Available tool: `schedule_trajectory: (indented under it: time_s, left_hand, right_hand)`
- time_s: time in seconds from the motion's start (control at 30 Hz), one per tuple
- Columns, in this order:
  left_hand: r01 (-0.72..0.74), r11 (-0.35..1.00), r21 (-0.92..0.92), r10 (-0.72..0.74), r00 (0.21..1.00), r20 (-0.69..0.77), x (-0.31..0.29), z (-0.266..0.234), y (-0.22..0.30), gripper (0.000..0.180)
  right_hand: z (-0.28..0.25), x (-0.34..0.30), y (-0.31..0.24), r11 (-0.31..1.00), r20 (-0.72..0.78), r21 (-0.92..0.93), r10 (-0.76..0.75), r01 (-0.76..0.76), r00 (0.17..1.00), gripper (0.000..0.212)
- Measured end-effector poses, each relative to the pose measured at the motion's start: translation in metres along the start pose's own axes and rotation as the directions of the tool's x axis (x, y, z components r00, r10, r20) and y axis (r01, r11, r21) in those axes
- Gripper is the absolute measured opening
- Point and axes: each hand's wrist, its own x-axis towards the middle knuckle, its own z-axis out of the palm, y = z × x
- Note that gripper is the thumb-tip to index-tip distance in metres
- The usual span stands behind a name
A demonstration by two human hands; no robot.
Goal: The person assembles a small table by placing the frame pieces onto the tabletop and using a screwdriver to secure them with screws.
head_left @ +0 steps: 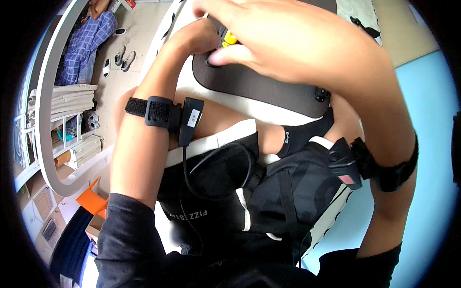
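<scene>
Hands meet over a dark grey tray (269,89) on the person's lap — left hand (194,38) curled beside a small yellow object (230,38), grip unclear; right hand (283,41) spread open above it.

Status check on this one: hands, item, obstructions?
Left hand on dark tray by small yellow piece. Right hand above it, hiding most of it; grip unclear.

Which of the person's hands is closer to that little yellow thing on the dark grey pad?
Left. The left hand is curled right beside the yellow thing, seemingly touching it. The right hand hovers just above, its fingers partly covering it.
</scene>
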Motion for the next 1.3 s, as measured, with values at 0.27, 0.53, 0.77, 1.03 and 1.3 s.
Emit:
schedule_trajectory:
  time_s: [0.27, 0.53, 0.77, 1.03, 1.3]
  left_hand:
    - [-0.113, 0.99, -0.08, 0.116, 0.993, 0.032, -0.01, -0.004, 0.002, 0.023]
    - [0.168, 0.986, -0.008, -0.166, 0.978, 0.123, -0.007, -0.005, 0.013, 0.036]
    - [-0.005, 0.999, -0.052, 0.008, 0.997, 0.072, -0.003, 0.002, -0.011, 0.028]
    - [-0.063, 0.998, -0.008, 0.064, 0.997, 0.043, -0.004, 0.003, -0.005, 0.022]
    - [-0.084, 0.996, 0.023, 0.081, 0.991, 0.104, 0.003, 0.011, -0.035, 0.023]
  right_hand:
    - [0.017, 0.013, 0.006, 0.962, 0.119, 0.024, 0.266, -0.271, 0.957, 0.021]
    - [-0.013, 0.0, 0.004, 0.96, 0.303, 0.015, 0.262, -0.279, 0.916, 0.024]
    - [-0.008, 0.003, 0.002, 0.98, 0.257, -0.014, 0.195, -0.199, 0.946, 0.03]
    - [0.001, 0.013, -0.016, 0.946, 0.157, 0.046, 0.31, -0.32, 0.938, 0.021]
    - [-0.007, 0.011, -0.001, 0.959, 0.316, -0.237, 0.225, -0.153, 0.922, 0.03]
